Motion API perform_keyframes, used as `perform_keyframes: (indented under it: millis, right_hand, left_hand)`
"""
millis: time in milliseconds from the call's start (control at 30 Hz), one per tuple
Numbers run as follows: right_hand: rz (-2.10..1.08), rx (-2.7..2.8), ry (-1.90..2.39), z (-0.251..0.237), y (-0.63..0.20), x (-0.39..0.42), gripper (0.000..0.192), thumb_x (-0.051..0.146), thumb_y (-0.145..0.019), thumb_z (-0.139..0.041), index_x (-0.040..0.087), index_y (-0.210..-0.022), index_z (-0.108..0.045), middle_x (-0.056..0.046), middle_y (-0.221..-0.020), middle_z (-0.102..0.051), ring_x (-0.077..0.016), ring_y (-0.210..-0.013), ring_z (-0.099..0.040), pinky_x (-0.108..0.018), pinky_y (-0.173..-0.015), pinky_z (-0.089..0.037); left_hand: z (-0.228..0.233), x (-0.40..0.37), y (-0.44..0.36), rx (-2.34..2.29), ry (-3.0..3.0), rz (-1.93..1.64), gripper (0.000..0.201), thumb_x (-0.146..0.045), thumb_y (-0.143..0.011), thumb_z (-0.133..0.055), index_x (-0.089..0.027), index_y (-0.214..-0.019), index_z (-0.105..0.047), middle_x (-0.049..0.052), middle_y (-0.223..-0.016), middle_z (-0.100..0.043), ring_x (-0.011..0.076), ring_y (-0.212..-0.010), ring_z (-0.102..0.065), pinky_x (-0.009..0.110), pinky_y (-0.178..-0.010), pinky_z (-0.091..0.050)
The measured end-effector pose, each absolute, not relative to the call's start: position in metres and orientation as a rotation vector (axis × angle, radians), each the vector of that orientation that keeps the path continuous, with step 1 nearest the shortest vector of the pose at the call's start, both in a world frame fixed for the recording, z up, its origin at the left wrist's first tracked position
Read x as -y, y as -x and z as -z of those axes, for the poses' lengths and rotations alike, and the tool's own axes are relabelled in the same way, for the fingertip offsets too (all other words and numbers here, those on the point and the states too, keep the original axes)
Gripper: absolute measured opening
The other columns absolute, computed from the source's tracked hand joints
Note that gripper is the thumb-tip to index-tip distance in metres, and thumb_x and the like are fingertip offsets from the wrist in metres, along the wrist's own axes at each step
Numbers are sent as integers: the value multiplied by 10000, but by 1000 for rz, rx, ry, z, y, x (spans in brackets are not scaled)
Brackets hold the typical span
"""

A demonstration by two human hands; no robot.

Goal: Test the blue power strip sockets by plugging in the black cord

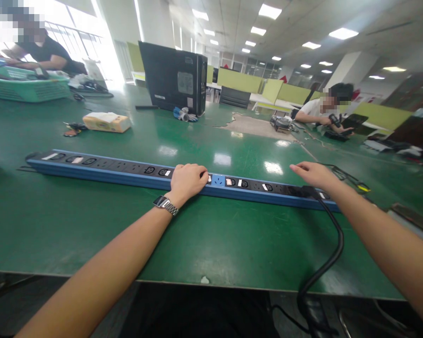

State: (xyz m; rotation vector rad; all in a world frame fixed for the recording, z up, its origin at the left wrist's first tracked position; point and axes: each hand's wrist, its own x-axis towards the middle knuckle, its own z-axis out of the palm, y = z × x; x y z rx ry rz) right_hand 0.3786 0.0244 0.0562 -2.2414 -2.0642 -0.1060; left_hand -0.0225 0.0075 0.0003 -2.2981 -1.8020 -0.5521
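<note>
Nearest the camera, along the bench's [91,234] near edge, two bare forearms reached forward. At the far left corner a person leaned over a green basket [24,87], with a tissue pack [106,122] lying further in. The long blue power strip [127,171] lay across the bench roughly parallel to the near edge, its left end well toward the left side. The left hand [188,180], a metal watch [165,204] on its wrist, rested on the strip's middle with fingers curled loosely over the top face, pinching nothing. Behind it stood a black computer case [172,77]. The right hand [312,172] hovered with fingers spread flat just above the strip's right end, where a black cable [333,253] ran off over the near edge; whether it touched the strip could not be told. A steady hold would seem to call for pressing the middle down while the other hand worked near the cable end. White stickers on the sockets were too small to read. Another person sat at the far right.
</note>
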Motion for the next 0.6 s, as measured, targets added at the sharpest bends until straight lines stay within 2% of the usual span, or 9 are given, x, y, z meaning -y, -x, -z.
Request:
perform_keyframes:
  millis: [167, 367, 600]
  right_hand:
    - [-52, 2215, 2219, -29, -372, -28, 608, 659, -836, -404, 170, -993, -730, -108, -996, -726, -246, -906, -655, -297, -753, -470]
    - [-86, 2228, 2289, -31, -373, -26, 687, 697, -860, -302, 174, -801, -743, -115, -886, -733, -253, -861, -668, -288, -687, -467]
    - [-120, 2164, 2346, -31, -374, -34, 604, 634, -865, -379, 170, -760, -750, -107, -801, -728, -235, -791, -672, -280, -658, -468]
  left_hand:
    - [-1, -7, 22, 1794, 2301, 551, 360, -366, -904, -388, -259, -971, -726, 50, -999, -736, 233, -945, -637, 367, -803, -397]
    - [-3, -6, 22, 1813, 2304, 541, 364, -375, -905, -387, -261, -975, -725, 47, -1017, -735, 230, -952, -637, 365, -813, -396]
    - [-2, -7, 22, 1795, 2311, 565, 363, -359, -896, -388, -257, -966, -730, 56, -1006, -732, 246, -942, -640, 376, -806, -400]
